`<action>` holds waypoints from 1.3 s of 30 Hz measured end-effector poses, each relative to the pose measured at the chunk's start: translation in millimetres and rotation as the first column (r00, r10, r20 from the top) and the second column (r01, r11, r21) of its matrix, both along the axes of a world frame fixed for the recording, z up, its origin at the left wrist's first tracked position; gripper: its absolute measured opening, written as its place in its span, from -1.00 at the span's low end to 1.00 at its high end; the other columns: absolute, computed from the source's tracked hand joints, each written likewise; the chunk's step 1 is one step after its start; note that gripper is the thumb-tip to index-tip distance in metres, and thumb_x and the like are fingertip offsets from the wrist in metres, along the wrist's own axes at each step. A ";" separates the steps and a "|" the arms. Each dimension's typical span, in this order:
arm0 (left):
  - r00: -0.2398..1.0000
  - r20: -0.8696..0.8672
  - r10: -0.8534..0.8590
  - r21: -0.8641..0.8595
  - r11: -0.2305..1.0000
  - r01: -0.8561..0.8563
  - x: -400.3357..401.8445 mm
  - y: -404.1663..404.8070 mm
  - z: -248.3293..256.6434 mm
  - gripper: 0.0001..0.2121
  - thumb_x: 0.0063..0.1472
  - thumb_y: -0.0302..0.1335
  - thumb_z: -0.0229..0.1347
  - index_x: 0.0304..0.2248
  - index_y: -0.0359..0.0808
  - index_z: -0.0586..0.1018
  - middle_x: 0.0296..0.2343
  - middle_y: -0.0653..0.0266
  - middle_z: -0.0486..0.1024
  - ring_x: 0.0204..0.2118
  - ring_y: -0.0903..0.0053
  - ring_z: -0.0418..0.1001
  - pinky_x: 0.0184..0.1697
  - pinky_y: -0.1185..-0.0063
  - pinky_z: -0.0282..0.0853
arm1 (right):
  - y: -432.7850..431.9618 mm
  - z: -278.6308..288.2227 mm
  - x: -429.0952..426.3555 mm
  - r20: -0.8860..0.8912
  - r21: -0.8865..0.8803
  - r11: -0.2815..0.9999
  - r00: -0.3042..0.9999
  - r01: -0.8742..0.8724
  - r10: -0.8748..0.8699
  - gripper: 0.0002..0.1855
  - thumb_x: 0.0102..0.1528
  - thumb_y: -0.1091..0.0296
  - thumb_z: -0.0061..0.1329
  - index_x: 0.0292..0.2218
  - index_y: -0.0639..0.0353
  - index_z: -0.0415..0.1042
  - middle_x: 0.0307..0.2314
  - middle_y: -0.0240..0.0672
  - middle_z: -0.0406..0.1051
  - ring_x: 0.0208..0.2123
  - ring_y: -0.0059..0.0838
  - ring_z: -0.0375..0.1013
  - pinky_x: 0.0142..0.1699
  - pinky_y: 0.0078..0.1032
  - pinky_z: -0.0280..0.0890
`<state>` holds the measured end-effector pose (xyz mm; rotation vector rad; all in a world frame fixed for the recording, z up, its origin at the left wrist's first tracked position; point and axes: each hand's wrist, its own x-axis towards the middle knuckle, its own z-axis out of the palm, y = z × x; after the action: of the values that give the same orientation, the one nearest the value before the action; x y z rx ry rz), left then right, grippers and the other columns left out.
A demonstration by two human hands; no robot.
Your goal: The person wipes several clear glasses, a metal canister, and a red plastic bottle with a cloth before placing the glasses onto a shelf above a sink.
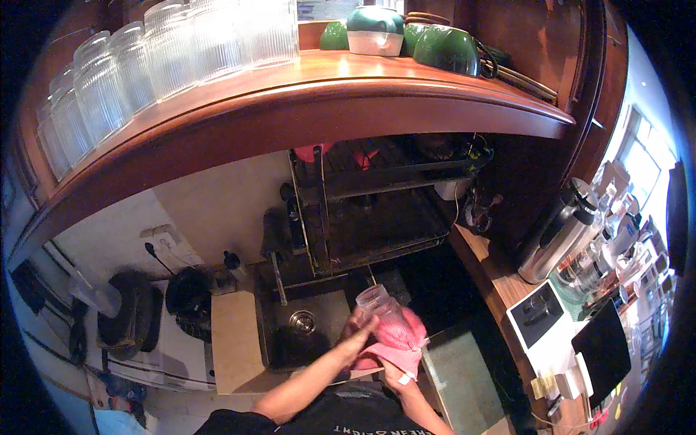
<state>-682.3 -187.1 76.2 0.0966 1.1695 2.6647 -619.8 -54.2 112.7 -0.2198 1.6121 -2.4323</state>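
Note:
A clear ribbed glass jar [384, 306] is held in front of me, its open mouth pointing up and away. My left hand [363, 328] grips it around the upper side. A pink cloth [389, 353] wraps the jar's lower part and hangs below it. My right hand [398, 374] is under the cloth, partly hidden by it, and supports the jar through the fabric. A small white tag shows by that hand. Behind and left of the jar lies the dark sink [302, 321] with its round metal drain.
Above, a wooden shelf [326, 92] carries ribbed glasses [201, 49] and green cups [446, 49]. A dark dish rack [375, 228] stands behind the sink. Left is a pale board [236, 337]; right, a wooden counter holds a steel flask [554, 239] and glassware.

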 end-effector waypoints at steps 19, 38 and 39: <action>0.858 -0.295 -0.420 -0.952 0.209 -0.226 52.2 6.5 94.4 -0.21 -0.09 -0.23 0.33 0.10 -0.32 0.24 -0.12 -0.12 0.47 -0.06 -0.02 0.44 0.00 0.28 0.37 | 50.2 73.4 -32.9 -0.825 0.423 0.731 0.562 0.536 0.065 -0.49 -0.21 0.25 0.23 -0.17 0.15 0.46 -0.24 -0.19 0.45 -0.16 -0.15 0.43 -0.04 -0.26 0.32; 0.895 -0.197 -0.400 -0.943 0.326 -0.062 53.8 -8.3 99.1 -0.31 -0.11 -0.21 0.34 0.00 -0.36 0.40 -0.12 0.00 0.49 -0.06 0.25 0.48 0.04 0.42 0.35 | 43.6 63.3 -50.7 -0.735 0.524 0.746 0.661 0.410 0.153 -0.80 -0.14 0.27 0.15 -0.41 0.11 0.54 -0.47 -0.21 0.51 -0.39 -0.12 0.51 -0.23 -0.29 0.40; 0.857 -0.283 -0.431 -0.872 0.488 -0.043 52.7 -12.1 92.1 -0.26 -0.16 -0.25 0.38 0.03 -0.37 0.39 -0.08 0.11 0.49 0.00 0.39 0.44 0.09 0.47 0.29 | 43.2 63.0 -47.8 -0.754 0.468 0.810 0.638 0.353 0.158 -0.81 -0.15 0.30 0.15 -0.42 0.11 0.53 -0.47 -0.23 0.51 -0.38 -0.14 0.51 -0.20 -0.29 0.39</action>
<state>-629.5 -199.2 168.3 0.6894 2.3410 1.5621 -667.6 -11.0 175.7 -1.2261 2.6980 -1.8077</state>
